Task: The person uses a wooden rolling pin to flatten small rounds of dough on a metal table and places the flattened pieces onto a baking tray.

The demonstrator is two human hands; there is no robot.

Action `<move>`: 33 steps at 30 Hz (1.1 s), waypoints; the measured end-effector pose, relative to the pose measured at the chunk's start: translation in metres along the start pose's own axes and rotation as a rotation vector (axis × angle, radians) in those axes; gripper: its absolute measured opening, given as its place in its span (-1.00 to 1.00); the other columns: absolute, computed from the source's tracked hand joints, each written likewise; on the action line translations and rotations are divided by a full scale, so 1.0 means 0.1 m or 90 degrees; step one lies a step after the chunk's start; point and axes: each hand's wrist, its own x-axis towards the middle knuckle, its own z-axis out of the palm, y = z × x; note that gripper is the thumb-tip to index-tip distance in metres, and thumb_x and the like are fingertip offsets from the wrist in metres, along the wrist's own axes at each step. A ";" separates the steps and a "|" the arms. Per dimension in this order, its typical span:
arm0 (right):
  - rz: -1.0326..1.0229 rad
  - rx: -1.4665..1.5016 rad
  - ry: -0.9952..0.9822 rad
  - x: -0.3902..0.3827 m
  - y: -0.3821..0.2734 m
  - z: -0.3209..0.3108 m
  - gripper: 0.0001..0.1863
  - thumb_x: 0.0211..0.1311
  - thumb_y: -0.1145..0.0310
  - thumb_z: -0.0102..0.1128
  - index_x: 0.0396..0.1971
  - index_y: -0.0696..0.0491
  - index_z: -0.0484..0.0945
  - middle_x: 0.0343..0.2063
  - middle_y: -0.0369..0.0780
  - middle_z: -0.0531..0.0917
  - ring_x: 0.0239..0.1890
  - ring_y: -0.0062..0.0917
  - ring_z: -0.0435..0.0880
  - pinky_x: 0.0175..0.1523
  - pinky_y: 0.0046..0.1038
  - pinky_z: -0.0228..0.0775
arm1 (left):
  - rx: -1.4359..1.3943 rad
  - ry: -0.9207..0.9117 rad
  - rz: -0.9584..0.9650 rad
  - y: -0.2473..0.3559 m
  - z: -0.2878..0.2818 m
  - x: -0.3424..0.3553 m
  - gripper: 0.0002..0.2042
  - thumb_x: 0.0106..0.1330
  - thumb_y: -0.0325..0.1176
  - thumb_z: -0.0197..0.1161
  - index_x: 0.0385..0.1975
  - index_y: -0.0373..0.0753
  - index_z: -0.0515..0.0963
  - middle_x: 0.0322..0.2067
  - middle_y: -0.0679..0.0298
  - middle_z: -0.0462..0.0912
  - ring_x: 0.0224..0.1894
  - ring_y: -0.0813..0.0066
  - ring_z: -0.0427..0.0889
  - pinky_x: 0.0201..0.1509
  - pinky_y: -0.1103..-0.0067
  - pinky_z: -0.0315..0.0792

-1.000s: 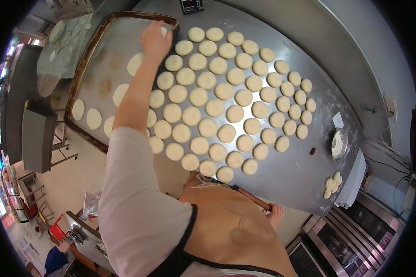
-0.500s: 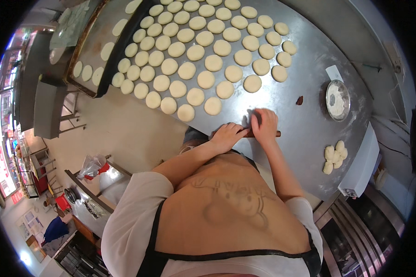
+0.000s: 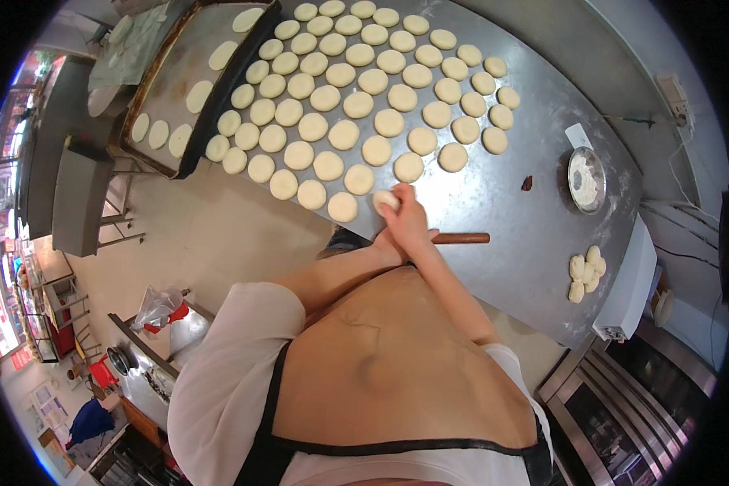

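Note:
My right hand (image 3: 409,217) crosses over the left wrist, its fingers and thumb closed on the edge of a pale dough round (image 3: 384,200) at the near end of the rows. Partly hidden under my right forearm, my left hand (image 3: 390,246) stays low at the table's near edge. It is closed around the left part of a brown wooden rolling pin (image 3: 464,238), whose right end sticks out over the metal table (image 3: 494,202). Several flattened dough rounds (image 3: 377,151) lie in rows across the far left of the table.
A metal bowl of flour (image 3: 586,180) sits at the right beside a white scraper (image 3: 577,136). A cluster of dough pieces (image 3: 585,272) lies nearer. A small dark piece (image 3: 527,184) rests mid-table. Left is a baking tray (image 3: 158,101) with flat dough ovals.
My right hand has left the rolling pin and moved left and forward onto the nearest dough round. My left hand remains at the pin. The view has shifted slightly.

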 end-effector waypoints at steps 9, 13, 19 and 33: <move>-0.027 -0.364 0.038 -0.53 0.82 -1.05 -0.75 0.29 0.24 0.32 -0.16 0.08 0.68 -0.23 -0.13 0.72 -0.15 -0.15 0.68 0.00 -0.18 0.53 | 0.397 0.161 0.204 0.36 -0.47 0.27 -0.49 0.32 -0.31 0.26 0.32 -0.03 0.45 -0.10 0.27 0.51 -0.07 0.26 0.54 -0.02 0.37 0.46; -0.081 -0.466 0.127 -0.57 1.02 -0.77 -0.80 0.28 0.21 0.29 -0.36 0.05 0.65 -0.30 -0.16 0.67 -0.20 -0.18 0.60 -0.11 -0.11 0.41 | 0.385 0.141 0.178 0.41 -0.47 0.35 -0.49 0.31 -0.34 0.28 0.31 -0.04 0.46 -0.08 0.25 0.52 -0.02 0.22 0.53 0.01 0.33 0.46; -0.074 -0.455 0.078 -0.55 0.98 -0.77 -0.66 0.23 0.04 0.30 -0.20 -0.01 0.62 -0.15 -0.13 0.63 -0.03 -0.18 0.54 0.12 -0.02 0.25 | 0.304 0.157 0.103 0.43 -0.48 0.31 -0.50 0.31 -0.36 0.31 0.28 -0.09 0.46 -0.06 0.18 0.52 0.02 0.12 0.53 0.07 0.25 0.46; 0.073 -0.501 0.083 -0.22 0.95 -0.81 -0.11 0.33 -0.34 0.02 0.47 -0.02 0.25 0.53 0.06 0.07 0.61 -0.11 -0.09 0.56 0.20 -0.36 | 0.265 0.146 0.040 0.29 -0.52 0.09 -0.43 0.27 -0.40 0.35 0.31 -0.20 0.41 -0.02 0.03 0.53 0.05 -0.04 0.51 0.16 0.17 0.43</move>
